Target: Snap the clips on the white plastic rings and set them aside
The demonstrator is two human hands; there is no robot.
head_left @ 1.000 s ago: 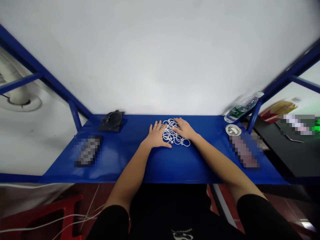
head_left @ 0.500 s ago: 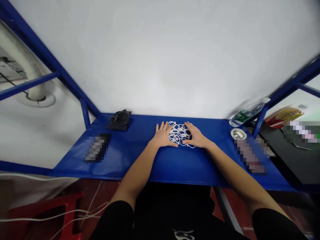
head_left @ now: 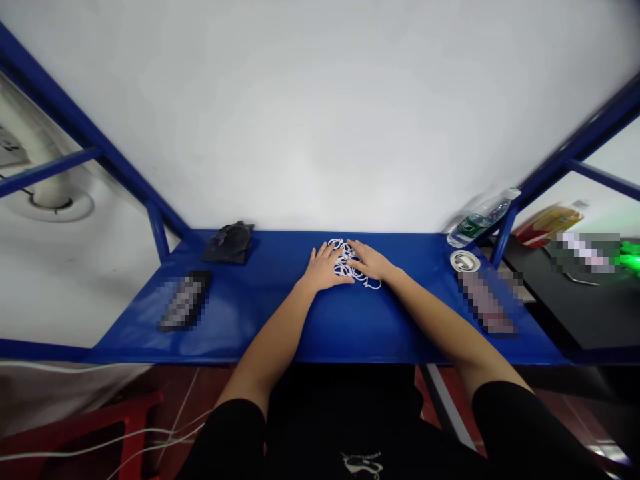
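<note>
On the blue tabletop (head_left: 345, 327) lies a tangle of thin white rings or looped cord (head_left: 345, 268); which of the two I cannot tell. My left hand (head_left: 324, 268) rests flat at its left side, fingers spread and pointing away from me. From the right, my right hand (head_left: 369, 261) reaches over the loops with its fingers stretched out, covering part of them. One loose loop shows below the right hand, toward the front. Neither hand is closed round anything.
A black crumpled bag (head_left: 229, 243) and a blurred dark object (head_left: 186, 301) lie on the left. At right are a plastic water bottle (head_left: 483, 219), a coiled white cable (head_left: 465, 261) and a blurred flat object (head_left: 486, 305). Blue frame bars (head_left: 159, 230) rise at both sides.
My right hand has moved left, closer to my left hand and over the white loops. The loops are bunched more tightly. The whole view has shifted slightly.
</note>
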